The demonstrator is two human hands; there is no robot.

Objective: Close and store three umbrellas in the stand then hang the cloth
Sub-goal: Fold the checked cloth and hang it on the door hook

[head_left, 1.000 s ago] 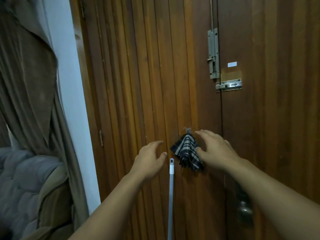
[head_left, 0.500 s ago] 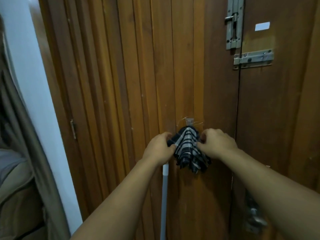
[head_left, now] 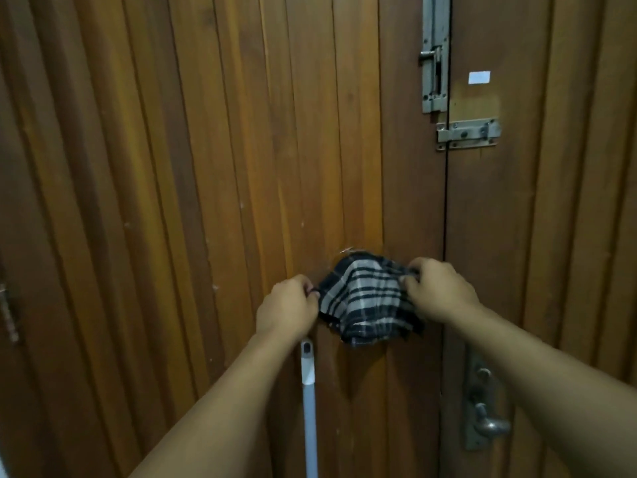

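Plaid cloth (head_left: 367,298) stretched between left hand (head_left: 287,310) grip, right hand (head_left: 437,293) grip

At lower centre, my left hand (head_left: 287,310) and right hand (head_left: 437,291) pinched the checked cloth (head_left: 367,301) by its edges against the wooden door (head_left: 206,167).

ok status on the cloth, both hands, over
Left hand and right hand each pinch the plaid cloth against the door. White pole below, not blocking.
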